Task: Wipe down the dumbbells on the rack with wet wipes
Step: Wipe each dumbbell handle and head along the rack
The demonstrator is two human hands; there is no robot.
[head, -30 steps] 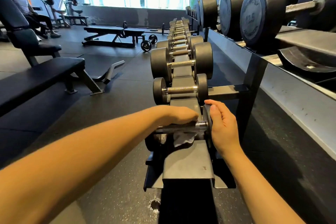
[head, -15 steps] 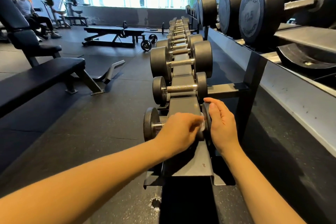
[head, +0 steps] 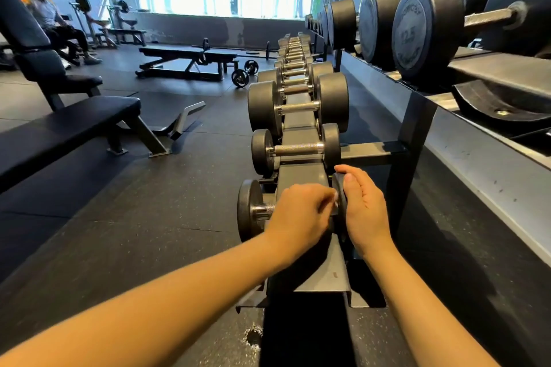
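The nearest small dumbbell (head: 250, 210) lies across the low rack (head: 301, 176), with black round heads and a knurled steel handle. My left hand (head: 301, 214) is closed over the right part of its handle, and a sliver of white wet wipe (head: 336, 199) shows at the fingertips. My right hand (head: 362, 211) cups the dumbbell's right head, thumb over its top edge. Beyond it sit a second small dumbbell (head: 296, 149) and a larger one (head: 298, 106), then a long row of more.
An upper rack shelf (head: 489, 68) at right carries big dumbbells, one marked 12.5 (head: 423, 30). A black flat bench (head: 68, 125) stands left, another bench (head: 185, 59) further back. A person (head: 50, 21) sits at far left. Dark rubber floor surrounds the rack.
My left hand slid right along the handle, from the middle to the right head, and now covers the wipe that hung below the bar. My right hand stayed on the right head.
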